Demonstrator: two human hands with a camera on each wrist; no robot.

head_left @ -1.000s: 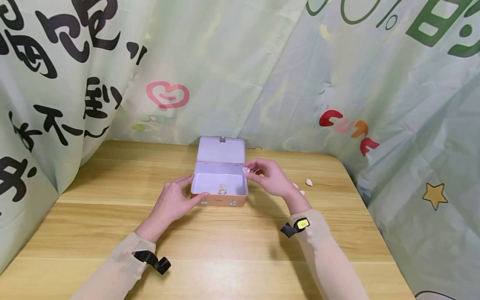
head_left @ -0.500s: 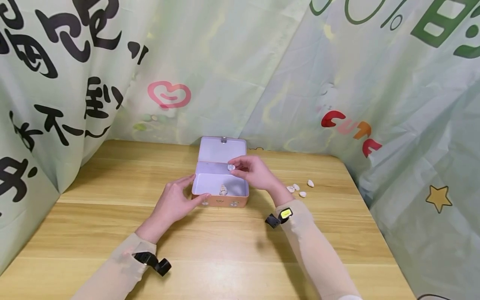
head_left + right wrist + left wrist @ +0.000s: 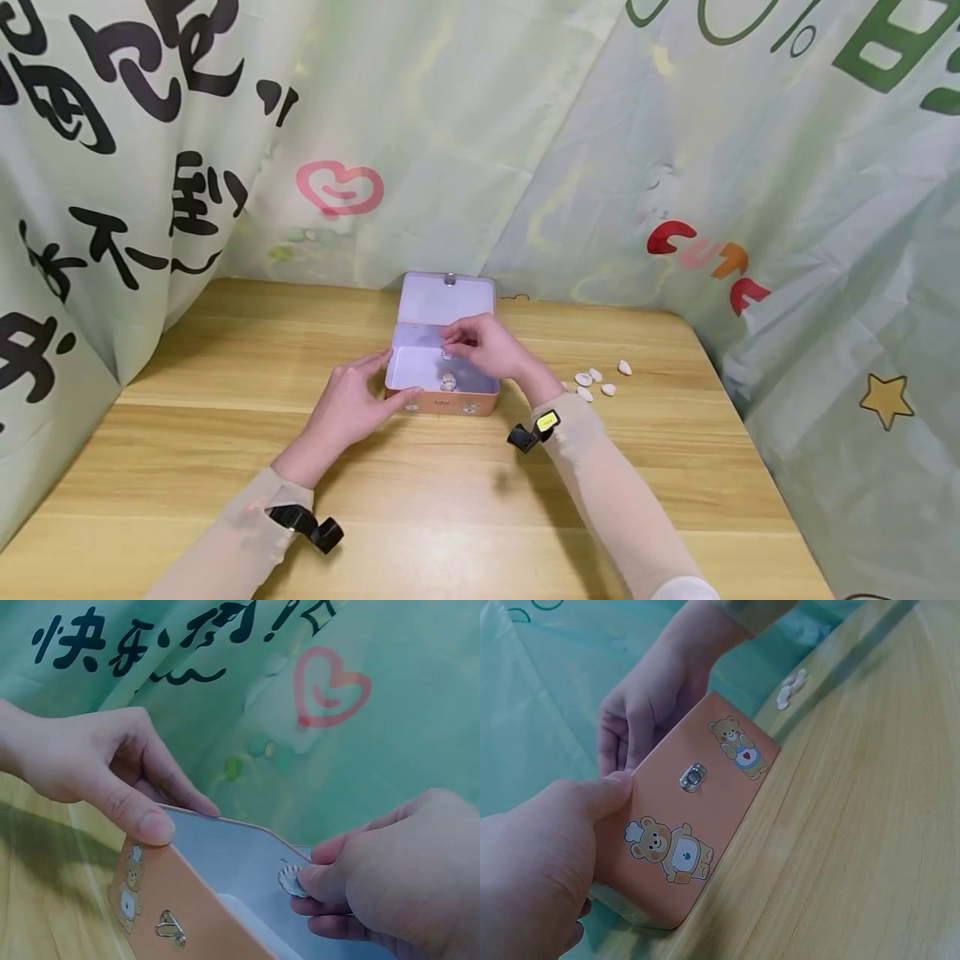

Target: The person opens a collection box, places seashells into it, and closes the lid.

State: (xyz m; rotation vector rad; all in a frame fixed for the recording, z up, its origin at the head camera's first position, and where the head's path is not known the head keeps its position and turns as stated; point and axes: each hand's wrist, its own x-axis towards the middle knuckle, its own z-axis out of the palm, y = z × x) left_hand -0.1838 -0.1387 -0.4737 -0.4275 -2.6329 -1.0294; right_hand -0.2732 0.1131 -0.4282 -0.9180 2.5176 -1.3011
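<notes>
An orange tin box (image 3: 440, 403) with bear pictures and a metal latch (image 3: 693, 778) stands on the table, its lilac lid (image 3: 447, 298) raised at the back. My left hand (image 3: 351, 406) grips the box's left end, thumb over the front edge and fingers along the side. Over the box's interior, my right hand (image 3: 491, 346) pinches a ribbed white seashell (image 3: 291, 880) between thumb and fingertips. A small pale object (image 3: 447, 382) shows inside, near the front wall.
Several small white shells (image 3: 595, 375) lie on the wooden table (image 3: 450, 517) to the right of the box. A printed curtain (image 3: 465, 150) hangs along the back and both sides of the table.
My right hand has moved left from the box's right edge to over its interior and lowered the shell. More loose shells show behind it. The left hand keeps its place on the box.
</notes>
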